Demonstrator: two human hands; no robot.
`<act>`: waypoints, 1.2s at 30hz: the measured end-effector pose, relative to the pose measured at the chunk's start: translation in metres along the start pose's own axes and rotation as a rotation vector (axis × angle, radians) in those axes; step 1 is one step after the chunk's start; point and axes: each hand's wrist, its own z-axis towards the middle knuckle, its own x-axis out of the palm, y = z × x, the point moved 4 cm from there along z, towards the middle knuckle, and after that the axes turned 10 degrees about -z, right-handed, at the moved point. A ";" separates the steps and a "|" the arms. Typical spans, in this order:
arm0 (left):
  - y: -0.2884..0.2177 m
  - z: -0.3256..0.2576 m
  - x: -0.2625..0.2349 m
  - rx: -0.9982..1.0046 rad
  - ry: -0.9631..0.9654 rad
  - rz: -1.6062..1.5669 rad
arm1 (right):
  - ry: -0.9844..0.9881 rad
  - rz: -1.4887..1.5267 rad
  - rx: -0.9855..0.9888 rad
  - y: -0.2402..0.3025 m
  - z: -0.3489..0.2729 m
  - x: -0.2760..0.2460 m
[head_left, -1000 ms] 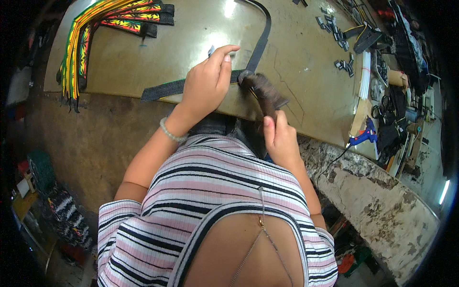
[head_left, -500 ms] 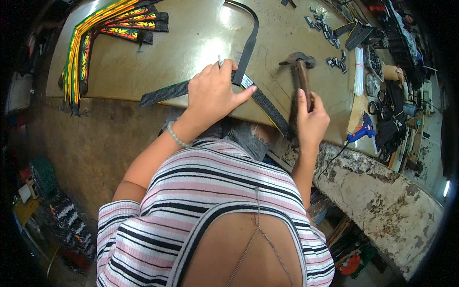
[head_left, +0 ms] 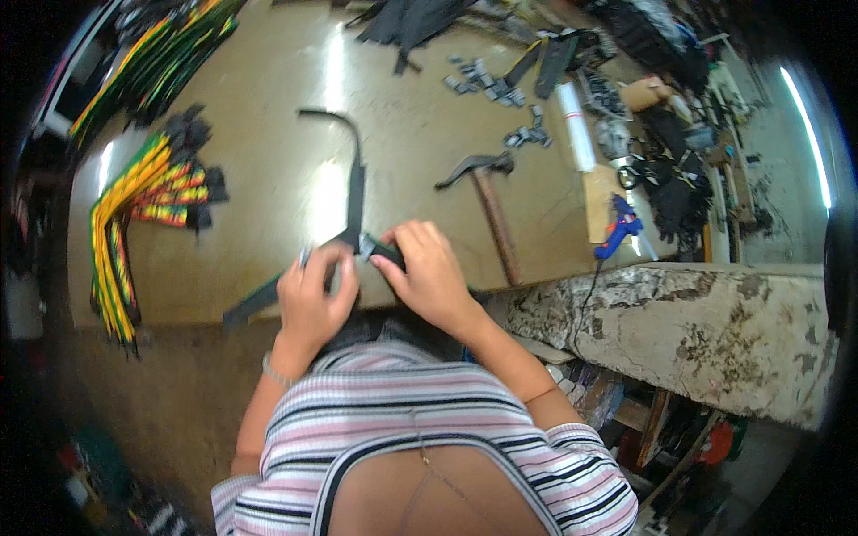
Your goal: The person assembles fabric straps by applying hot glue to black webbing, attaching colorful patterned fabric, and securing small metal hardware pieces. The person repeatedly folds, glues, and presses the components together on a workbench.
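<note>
A black webbing strap [head_left: 255,302] lies angled along the table's near edge, and a narrow black strip [head_left: 356,192] runs away from its middle and curls at the far end. At the junction sits a small pale silvery piece [head_left: 365,247]. My left hand [head_left: 315,297] is closed in a pinch on the strap just left of the junction; a thin silvery bit shows at its fingers, too blurred to name. My right hand [head_left: 431,275] grips the strap right of the junction, thumb toward the silvery piece. A wooden-handled hammer [head_left: 494,219] rests on the table to its right.
Colourful patterned straps [head_left: 112,241] lie in a bundle at the left, with more straps [head_left: 170,67] behind. Small metal clips [head_left: 490,82] are scattered at the far right. A blue glue gun [head_left: 617,228] with a cord lies near the right edge, beside a worn ledge [head_left: 679,326].
My right hand has put the hammer down on the table and moved left to the strap. My left hand has shifted its hold near the junction. The camera view has also shifted.
</note>
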 end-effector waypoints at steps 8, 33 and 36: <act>-0.003 -0.021 0.006 0.225 0.133 0.084 | -0.148 0.364 0.016 -0.067 0.133 -0.100; -0.009 -0.018 0.014 0.355 0.130 0.268 | -0.886 -0.066 0.725 -0.479 0.292 -0.162; -0.011 -0.017 0.013 0.352 0.115 0.275 | -0.981 0.000 0.650 -0.469 0.299 -0.175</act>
